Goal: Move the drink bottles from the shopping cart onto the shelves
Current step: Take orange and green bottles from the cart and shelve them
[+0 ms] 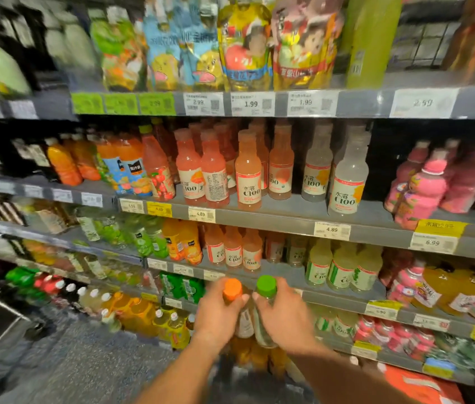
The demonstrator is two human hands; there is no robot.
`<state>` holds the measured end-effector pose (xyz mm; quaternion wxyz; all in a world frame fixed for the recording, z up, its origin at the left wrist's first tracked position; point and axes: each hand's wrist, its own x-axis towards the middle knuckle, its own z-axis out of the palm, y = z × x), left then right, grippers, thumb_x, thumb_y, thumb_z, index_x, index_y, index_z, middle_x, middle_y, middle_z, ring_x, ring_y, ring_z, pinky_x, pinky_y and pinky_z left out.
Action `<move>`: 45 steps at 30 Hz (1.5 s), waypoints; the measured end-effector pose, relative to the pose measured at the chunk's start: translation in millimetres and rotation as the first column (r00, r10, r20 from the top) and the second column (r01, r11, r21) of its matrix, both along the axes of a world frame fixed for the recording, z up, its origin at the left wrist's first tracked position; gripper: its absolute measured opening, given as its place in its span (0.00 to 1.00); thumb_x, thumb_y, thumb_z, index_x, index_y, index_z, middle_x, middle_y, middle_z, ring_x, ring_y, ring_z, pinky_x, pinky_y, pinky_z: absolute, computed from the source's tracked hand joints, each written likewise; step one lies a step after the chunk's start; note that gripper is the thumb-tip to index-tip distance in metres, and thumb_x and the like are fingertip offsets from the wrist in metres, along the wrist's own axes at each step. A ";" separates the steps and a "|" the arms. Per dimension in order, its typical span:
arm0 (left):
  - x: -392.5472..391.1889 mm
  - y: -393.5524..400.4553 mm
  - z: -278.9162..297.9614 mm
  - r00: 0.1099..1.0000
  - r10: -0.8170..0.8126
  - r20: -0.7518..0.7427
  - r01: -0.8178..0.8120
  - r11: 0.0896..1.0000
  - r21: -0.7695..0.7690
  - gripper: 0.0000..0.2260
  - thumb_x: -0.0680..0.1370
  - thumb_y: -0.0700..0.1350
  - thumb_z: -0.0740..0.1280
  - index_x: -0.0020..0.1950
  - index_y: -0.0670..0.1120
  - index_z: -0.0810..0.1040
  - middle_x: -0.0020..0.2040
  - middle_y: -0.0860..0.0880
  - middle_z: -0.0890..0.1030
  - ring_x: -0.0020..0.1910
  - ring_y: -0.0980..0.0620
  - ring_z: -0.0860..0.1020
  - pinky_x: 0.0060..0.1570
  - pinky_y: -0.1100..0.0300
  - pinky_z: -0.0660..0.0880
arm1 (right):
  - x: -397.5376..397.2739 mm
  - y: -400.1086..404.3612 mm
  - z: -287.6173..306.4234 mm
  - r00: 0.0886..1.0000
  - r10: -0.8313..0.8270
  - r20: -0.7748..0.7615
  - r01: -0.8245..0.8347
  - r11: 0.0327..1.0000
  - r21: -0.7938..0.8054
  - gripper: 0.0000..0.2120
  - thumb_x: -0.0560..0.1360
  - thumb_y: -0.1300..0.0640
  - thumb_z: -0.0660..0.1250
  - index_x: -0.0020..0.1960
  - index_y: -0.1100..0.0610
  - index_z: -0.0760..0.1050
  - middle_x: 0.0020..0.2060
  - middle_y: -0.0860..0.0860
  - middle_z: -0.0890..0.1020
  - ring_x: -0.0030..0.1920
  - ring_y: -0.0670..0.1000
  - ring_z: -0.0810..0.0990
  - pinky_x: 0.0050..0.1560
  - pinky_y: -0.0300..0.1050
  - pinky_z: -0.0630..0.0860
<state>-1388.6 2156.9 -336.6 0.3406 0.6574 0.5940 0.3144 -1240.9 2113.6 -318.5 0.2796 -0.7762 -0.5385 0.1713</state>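
Each hand grips an upright bottle by the neck, the left hand (pixel 215 313) an orange-capped bottle (pixel 232 288), the right hand (pixel 284 313) a clear green-capped bottle (pixel 266 285), held side by side just before the shelves (pixel 288 220), whose matching C100 rows stand ahead and above.

- "C100" with "水溶" is printed on the label of the orange bottle (pixel 248 170) and the pale bottle (pixel 347 176), middle shelf.
- Upper shelf edge: white price tags (pixel 252 104) marked 2.99, 1.99, 1.99.
- Middle shelf edge: tags (pixel 331 229) marked 4.89; another (pixel 432 242) marked 6.99.
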 end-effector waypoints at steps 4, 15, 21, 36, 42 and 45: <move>-66.1 -37.6 17.7 0.992 0.118 -0.042 -0.116 0.993 0.030 0.12 0.72 0.59 0.73 0.51 0.58 0.76 0.43 0.59 0.81 0.45 0.55 0.79 0.44 0.57 0.74 | -54.6 -15.6 12.7 0.986 0.166 0.023 -0.167 0.985 0.051 0.20 0.74 0.37 0.62 0.60 0.48 0.69 0.50 0.51 0.82 0.51 0.56 0.81 0.47 0.51 0.77; -327.8 -82.2 74.5 0.833 0.552 -0.027 -0.542 0.826 0.157 0.15 0.70 0.59 0.75 0.54 0.56 0.79 0.44 0.58 0.81 0.46 0.54 0.78 0.40 0.62 0.67 | -319.3 13.0 55.4 0.807 0.587 0.061 -0.587 0.789 0.179 0.21 0.74 0.40 0.64 0.62 0.50 0.69 0.52 0.53 0.81 0.52 0.58 0.80 0.47 0.48 0.75; -472.9 -103.4 88.0 0.727 0.684 -0.062 -0.665 0.724 0.184 0.16 0.70 0.60 0.74 0.54 0.59 0.77 0.43 0.61 0.80 0.46 0.56 0.76 0.44 0.62 0.72 | -472.0 14.4 66.1 0.699 0.715 0.033 -0.705 0.679 0.204 0.21 0.75 0.40 0.65 0.61 0.52 0.71 0.51 0.54 0.82 0.52 0.58 0.80 0.49 0.50 0.77; -690.9 -12.7 96.0 0.617 0.787 -0.003 -0.771 0.605 0.197 0.10 0.67 0.62 0.72 0.43 0.64 0.74 0.39 0.64 0.80 0.43 0.63 0.78 0.40 0.66 0.72 | -709.8 134.4 65.9 0.547 0.837 0.011 -0.818 0.533 0.215 0.20 0.73 0.39 0.63 0.59 0.49 0.70 0.45 0.48 0.81 0.44 0.51 0.81 0.45 0.49 0.78; -774.5 84.9 105.9 0.555 0.832 -0.017 -0.817 0.548 0.180 0.11 0.70 0.59 0.74 0.48 0.63 0.76 0.40 0.64 0.81 0.41 0.65 0.77 0.37 0.73 0.68 | -802.4 242.3 73.0 0.494 0.869 0.009 -0.851 0.482 0.207 0.20 0.73 0.39 0.61 0.59 0.49 0.69 0.37 0.43 0.77 0.37 0.48 0.78 0.35 0.41 0.70; -816.1 130.5 114.0 0.512 0.858 0.024 -0.849 0.502 0.168 0.13 0.70 0.59 0.75 0.52 0.62 0.78 0.42 0.63 0.82 0.43 0.65 0.79 0.37 0.73 0.71 | -849.0 293.0 81.0 0.441 0.897 0.011 -0.865 0.422 0.274 0.21 0.72 0.38 0.59 0.58 0.49 0.68 0.36 0.43 0.75 0.38 0.50 0.78 0.35 0.44 0.71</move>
